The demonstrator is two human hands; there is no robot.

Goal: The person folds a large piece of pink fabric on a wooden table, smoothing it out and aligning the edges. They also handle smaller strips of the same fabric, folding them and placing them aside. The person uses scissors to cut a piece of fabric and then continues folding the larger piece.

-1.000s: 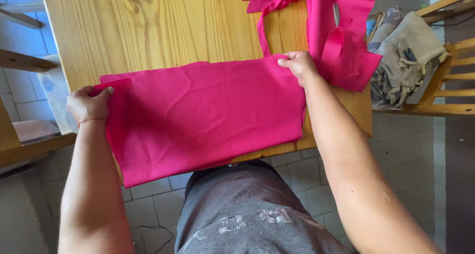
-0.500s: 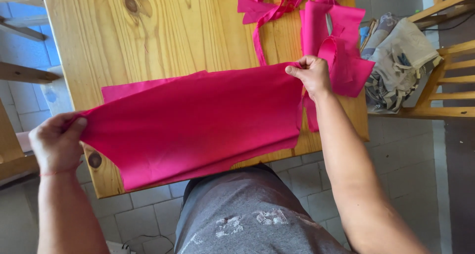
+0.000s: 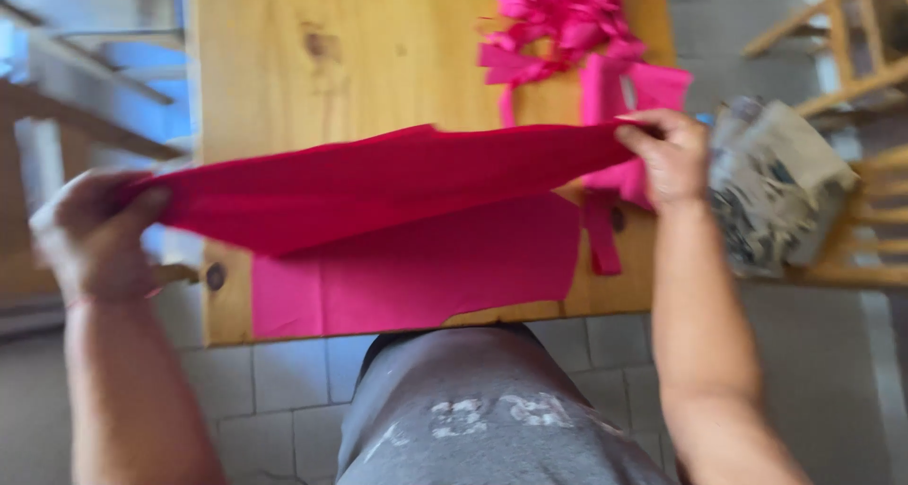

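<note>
Left hand (image 3: 95, 234) motion-blurred, fingertips hidden behind pink cloth (image 3: 378, 187). Right hand (image 3: 667, 154) thumb tucked under cloth edge. Lower pink sheet (image 3: 416, 272) partly covered. Scrap pile (image 3: 563, 17) cut off at top edge. Bundle (image 3: 776, 187) on chair blurred, unidentifiable.

Home craft corner: wooden table (image 3: 378, 78), tiled floor (image 3: 284, 400).

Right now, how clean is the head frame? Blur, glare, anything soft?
Head view: heavy motion blur on the left hand and the lifted pink fabric sheet; right hand softer but readable; wooden table shows mild sheen, no harsh glare; even daylight, faint shadows; grey bundle on the chair smeared.
</note>
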